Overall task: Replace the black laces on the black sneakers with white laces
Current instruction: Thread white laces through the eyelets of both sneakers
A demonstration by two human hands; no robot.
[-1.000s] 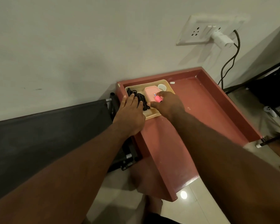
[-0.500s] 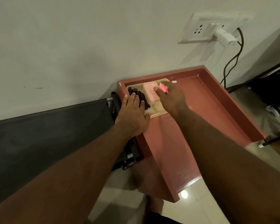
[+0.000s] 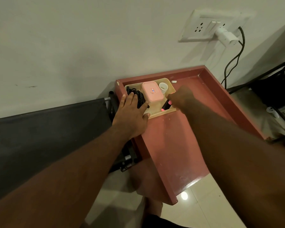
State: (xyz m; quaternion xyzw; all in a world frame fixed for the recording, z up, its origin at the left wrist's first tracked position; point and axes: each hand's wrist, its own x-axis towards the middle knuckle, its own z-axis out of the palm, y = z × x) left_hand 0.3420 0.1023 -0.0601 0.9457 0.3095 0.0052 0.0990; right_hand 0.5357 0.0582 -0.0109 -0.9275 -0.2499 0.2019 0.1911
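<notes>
L hand (image 3: 132,116) lies flat w/ straight fingers, pressing on the bundle of black laces (image 3: 139,97) at the left end of a cream tray (image 3: 161,113). R hand (image 3: 179,97) hangs over the tray's right end, knuckles up, right by the pink tip of a black marker (image 3: 165,106); can't tell if it's gripping it or let go. Btwn the hands in the tray: pink lidded box (image 3: 152,93), small white cup (image 3: 163,87). Tray sits in the far corner of a red-brown rimmed table (image 3: 171,145), against the wall. Above right, wall socket (image 3: 202,28) w/ white plug (image 3: 225,36).
</notes>
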